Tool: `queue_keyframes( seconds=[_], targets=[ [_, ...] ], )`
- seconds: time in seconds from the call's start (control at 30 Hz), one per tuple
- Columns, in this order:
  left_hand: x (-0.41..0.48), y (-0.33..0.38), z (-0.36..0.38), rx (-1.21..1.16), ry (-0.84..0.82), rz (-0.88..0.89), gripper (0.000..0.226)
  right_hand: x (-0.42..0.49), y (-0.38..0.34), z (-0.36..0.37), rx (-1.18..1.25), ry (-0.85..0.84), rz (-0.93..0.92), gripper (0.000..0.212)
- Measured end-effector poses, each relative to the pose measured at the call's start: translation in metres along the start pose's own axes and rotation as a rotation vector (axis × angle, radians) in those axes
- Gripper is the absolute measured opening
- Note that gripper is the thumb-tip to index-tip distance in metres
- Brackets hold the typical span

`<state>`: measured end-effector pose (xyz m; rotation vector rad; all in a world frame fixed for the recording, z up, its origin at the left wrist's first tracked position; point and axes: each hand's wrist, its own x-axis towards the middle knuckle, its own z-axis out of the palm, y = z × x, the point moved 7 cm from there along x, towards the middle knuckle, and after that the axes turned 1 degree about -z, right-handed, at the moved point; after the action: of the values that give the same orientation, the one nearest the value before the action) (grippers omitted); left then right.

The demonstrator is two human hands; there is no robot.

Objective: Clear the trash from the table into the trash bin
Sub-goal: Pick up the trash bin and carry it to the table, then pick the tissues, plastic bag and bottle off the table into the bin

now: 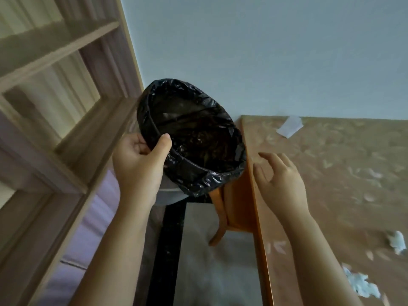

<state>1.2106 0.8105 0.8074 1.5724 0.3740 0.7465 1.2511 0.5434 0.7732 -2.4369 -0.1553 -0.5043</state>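
**Bin held at the table edge, trash not yet gathered**

The left hand [141, 160] pinches the rim of the trash bin [194, 138], thumb inside over the black liner [212, 180], holding it tilted just beside the table [331, 173]. The right hand [280, 175] hovers over the table edge, fingers spread and empty. A flat paper slip [289, 127] and crumpled tissues [362, 288] lie on the table, well apart (all probably light, soft, easily scattered). Tissues suit a loose pinch; the slip likely needs sliding to the edge.
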Motion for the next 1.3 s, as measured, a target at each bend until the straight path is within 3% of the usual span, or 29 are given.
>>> queue_keyframes(
  seconds=[0.4,0.63,0.87,1.13,1.3],
  targets=[
    [0.162,-0.012,0.147,-0.051,-0.306,0.072,0.034,0.126,0.041,0.032,-0.138,0.182,0.204,0.032],
    [0.231,-0.034,0.236,-0.031,-0.454,0.055,0.022,0.185,0.077,0.06,-0.228,0.209,0.373,0.034],
    [0.25,-0.055,0.317,0.093,-0.523,0.142,0.038,0.233,0.156,0.072,-0.254,0.207,0.521,0.035],
    [0.246,-0.065,0.402,0.231,-0.548,0.188,0.027,0.3,0.28,0.105,-0.134,0.139,0.65,0.038],
    [0.242,-0.074,0.431,0.275,-0.525,0.167,0.031,0.331,0.339,0.133,-0.053,0.108,0.75,0.044]
  ],
)
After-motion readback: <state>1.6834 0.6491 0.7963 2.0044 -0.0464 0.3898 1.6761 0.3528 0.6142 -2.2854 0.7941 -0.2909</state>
